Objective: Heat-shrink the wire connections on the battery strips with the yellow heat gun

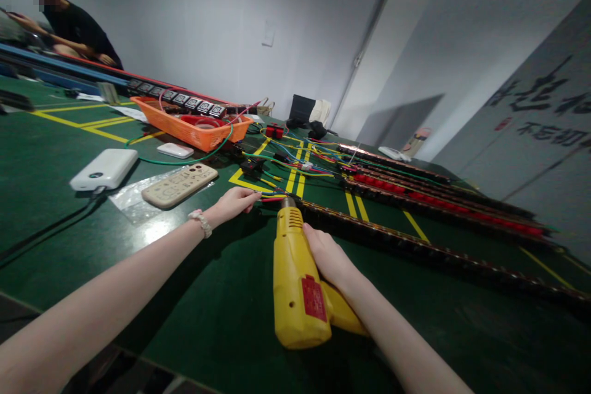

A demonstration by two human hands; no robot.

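Note:
My right hand (327, 253) grips a yellow heat gun (295, 283) with a red label, its fingers largely hidden behind the body and handle. The metal nozzle (289, 202) points away from me, at the wires by the near end of a long dark strip (392, 237). My left hand (235, 204), with a pale bracelet at the wrist, pinches several coloured wires (273, 197), red, yellow and blue among them, just left of the nozzle. Whether the nozzle touches the wires I cannot tell.
An orange basket (184, 129) stands at the back left. Closer are a white power bank (105, 169) with a black cable and a beige phone case (180, 186) on clear plastic. More strips with red parts (429, 206) lie right. Another person (80, 31) sits far left.

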